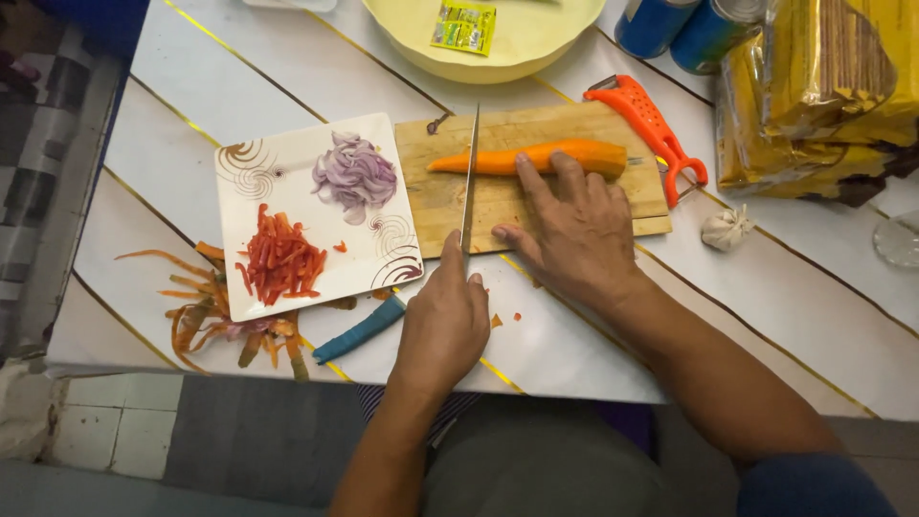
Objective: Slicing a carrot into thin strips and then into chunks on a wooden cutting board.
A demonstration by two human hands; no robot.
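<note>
A peeled orange carrot (498, 161) lies across a wooden cutting board (431, 206) on a white table. My left hand (442, 321) grips the handle of a long knife (470, 177), whose blade stands across the carrot's thin end, forefinger along the spine. My right hand (574, 230) presses flat on the board, with its fingertips holding the carrot's thicker part down just right of the blade.
Left of the board sits a square white plate (249, 163) with sliced purple onion (354, 175) and red pepper strips (280, 260). Carrot peels (206, 311) and a teal sheath (361, 330) lie near the table edge. An orange peeler (651, 124), garlic bulb (726, 230), yellow bowl (498, 57), cans (684, 24) and yellow packets (823, 86) are around.
</note>
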